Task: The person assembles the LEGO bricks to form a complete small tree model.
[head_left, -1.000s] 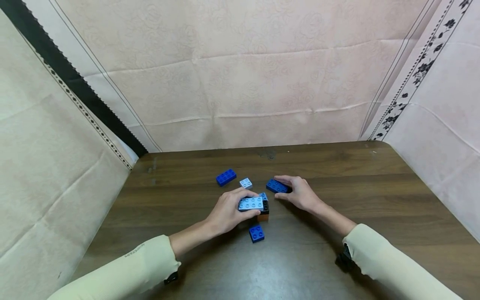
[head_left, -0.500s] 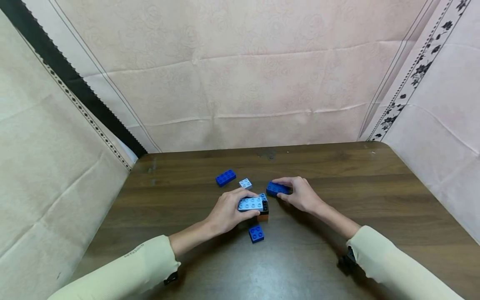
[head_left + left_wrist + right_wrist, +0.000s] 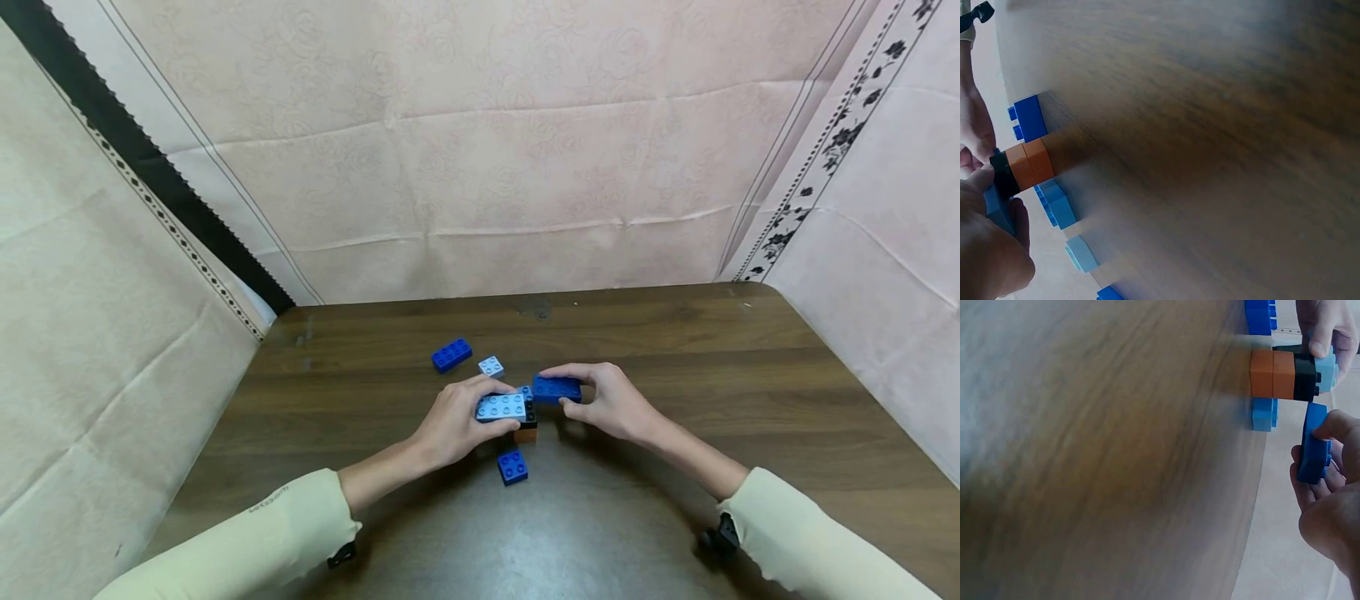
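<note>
Since the earlier frames, the dark-blue eight-stud plastic brick point(image 3: 557, 389) in the right hand point(image 3: 611, 402) has shifted toward the near edge of the tabletop point(image 3: 360, 350) and turned; its long axis now runs roughly parallel to the far edge. Left hand point(image 3: 457, 421) shows no evident displacement.

Right grip: pinching that brick, thumb on the near side, fingers on the far side. It is raised clear of the tabletop, studs up, and lies leftward of the right hand, its left end just beside the stack. Whether it touches cannot be told.

Left grip: pinching a light-blue eight-stud plastic brick point(image 3: 501, 407) on top of a black plastic brick point(image 3: 1304, 376), itself above two orange plastic bricks point(image 3: 1262, 374). Black studs remain exposed on the stack's right side, the side facing the right hand.

Loose on the tabletop: a mid-blue brick point(image 3: 1057, 206) behind the stack; a pale-blue four-stud brick point(image 3: 491, 367) and a dark-blue oblong brick point(image 3: 452, 355) toward the far edge; a dark-blue four-stud brick point(image 3: 513, 467) toward the near edge.
</note>
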Demonstrator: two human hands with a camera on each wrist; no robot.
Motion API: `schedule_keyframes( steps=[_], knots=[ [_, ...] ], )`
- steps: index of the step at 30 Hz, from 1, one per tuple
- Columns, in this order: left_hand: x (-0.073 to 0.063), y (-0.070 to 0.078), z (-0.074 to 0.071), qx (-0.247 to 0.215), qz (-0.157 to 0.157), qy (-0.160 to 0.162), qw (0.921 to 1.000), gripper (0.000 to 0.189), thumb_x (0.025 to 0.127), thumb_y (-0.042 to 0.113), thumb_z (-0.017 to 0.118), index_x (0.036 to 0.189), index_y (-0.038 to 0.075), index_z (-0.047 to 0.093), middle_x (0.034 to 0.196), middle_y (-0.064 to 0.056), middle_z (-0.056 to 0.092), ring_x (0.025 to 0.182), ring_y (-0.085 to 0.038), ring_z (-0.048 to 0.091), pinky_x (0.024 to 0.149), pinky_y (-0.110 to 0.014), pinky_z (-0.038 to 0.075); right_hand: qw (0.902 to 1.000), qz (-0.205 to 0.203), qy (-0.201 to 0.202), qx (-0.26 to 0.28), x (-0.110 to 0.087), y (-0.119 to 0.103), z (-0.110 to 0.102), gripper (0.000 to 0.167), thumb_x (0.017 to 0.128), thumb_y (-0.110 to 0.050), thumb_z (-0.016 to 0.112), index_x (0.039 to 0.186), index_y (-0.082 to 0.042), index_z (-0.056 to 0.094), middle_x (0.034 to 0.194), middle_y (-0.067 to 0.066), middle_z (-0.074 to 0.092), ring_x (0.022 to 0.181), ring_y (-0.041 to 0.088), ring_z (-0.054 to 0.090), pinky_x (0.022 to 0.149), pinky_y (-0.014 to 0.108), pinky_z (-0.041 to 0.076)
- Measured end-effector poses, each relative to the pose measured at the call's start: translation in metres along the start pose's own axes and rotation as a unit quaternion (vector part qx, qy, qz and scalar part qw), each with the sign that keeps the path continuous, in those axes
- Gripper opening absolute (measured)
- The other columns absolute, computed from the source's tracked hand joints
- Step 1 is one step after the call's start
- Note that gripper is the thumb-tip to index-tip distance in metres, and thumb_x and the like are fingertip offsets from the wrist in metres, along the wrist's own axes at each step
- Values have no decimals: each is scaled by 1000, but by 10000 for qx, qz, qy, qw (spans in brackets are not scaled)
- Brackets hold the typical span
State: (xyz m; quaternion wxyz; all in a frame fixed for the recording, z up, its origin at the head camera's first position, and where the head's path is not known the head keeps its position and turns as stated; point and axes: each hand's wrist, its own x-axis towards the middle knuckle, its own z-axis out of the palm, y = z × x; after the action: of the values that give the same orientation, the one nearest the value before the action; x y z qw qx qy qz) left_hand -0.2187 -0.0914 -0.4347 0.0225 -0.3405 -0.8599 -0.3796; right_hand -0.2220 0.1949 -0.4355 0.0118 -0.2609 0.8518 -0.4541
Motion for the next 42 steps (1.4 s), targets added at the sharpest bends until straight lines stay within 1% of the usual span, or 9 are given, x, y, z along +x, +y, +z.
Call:
schedule_keyframes(
  steps=[8, 12, 19, 25, 32, 34, 36, 39, 42],
  knots=[
    [0, 0, 1, 8, 11, -7, 10000, 38, 95, 27, 85, 127, 11, 74, 124, -5, 73, 97, -13, 68, 85, -28, 59, 9996, -248, -55, 81, -7, -6, -2, 50, 94, 7, 74, 137, -17, 72, 133, 9, 71, 97, 25, 64, 65, 31, 52],
    [0, 1, 0, -15, 21, 9, 10000, 37, 95, 26, 85, 127, 11, 74, 123, -5, 73, 95, -13, 67, 83, -27, 59, 9991, -381, -161, 64, -9, -10, 0, 49, 94, 7, 74, 137, -16, 72, 132, 8, 72, 97, 22, 65, 77, 39, 56],
    [-1, 2, 0, -73, -10, -1, 10000, 37, 95, 25, 85, 127, 11, 75, 124, -6, 73, 95, -14, 67, 82, -27, 58, 9978, -545, -377, 2, -9, -17, 3, 49, 95, 6, 73, 139, -14, 70, 127, 11, 73, 75, 15, 64, 53, 25, 46],
    [-1, 3, 0, -93, -29, 3, 10000, 37, 95, 25, 85, 127, 11, 75, 123, -6, 73, 94, -14, 67, 81, -27, 58, 9966, -659, -480, -155, -9, -22, 4, 48, 95, 5, 73, 140, -13, 69, 130, 11, 73, 86, 16, 66, 63, 31, 53],
    [0, 4, -1, -103, -118, -83, 9998, 37, 95, 26, 84, 128, 12, 74, 124, -4, 73, 96, -11, 67, 84, -26, 58, 9952, -844, -440, -247, -7, -25, 7, 48, 93, 10, 72, 138, -7, 70, 132, 13, 72, 86, 18, 66, 52, 26, 46],
    [0, 4, -1, -102, -107, -69, 9999, 37, 95, 26, 84, 127, 12, 74, 123, -4, 73, 96, -11, 67, 85, -27, 58, 9946, -906, -396, -301, -7, -26, 9, 46, 93, 8, 74, 137, -5, 70, 131, 12, 73, 92, 18, 69, 60, 26, 54],
    [0, 4, -1, -92, -98, -55, 9999, 36, 95, 25, 85, 127, 12, 75, 123, -4, 73, 96, -12, 67, 85, -27, 58, 9943, -960, -332, -321, -7, -27, 12, 43, 94, 4, 76, 136, -3, 70, 130, 12, 73, 103, 19, 71, 74, 30, 61],
    [0, 3, 0, -80, -82, -37, 9999, 36, 94, 25, 85, 126, 12, 75, 123, -3, 73, 97, -11, 67, 85, -27, 59, 9945, -944, -198, -419, -5, -30, 17, 38, 97, -7, 79, 134, -4, 71, 127, 9, 75, 107, 17, 73, 89, 35, 62],
    [0, 3, 0, -81, -104, -48, 9999, 36, 94, 25, 85, 126, 12, 75, 124, -3, 73, 99, -11, 68, 86, -27, 59, 9955, -828, -72, -450, -2, -32, 21, 35, 98, -16, 80, 131, -6, 74, 122, 6, 77, 95, 11, 72, 83, 30, 62]
  ],
)
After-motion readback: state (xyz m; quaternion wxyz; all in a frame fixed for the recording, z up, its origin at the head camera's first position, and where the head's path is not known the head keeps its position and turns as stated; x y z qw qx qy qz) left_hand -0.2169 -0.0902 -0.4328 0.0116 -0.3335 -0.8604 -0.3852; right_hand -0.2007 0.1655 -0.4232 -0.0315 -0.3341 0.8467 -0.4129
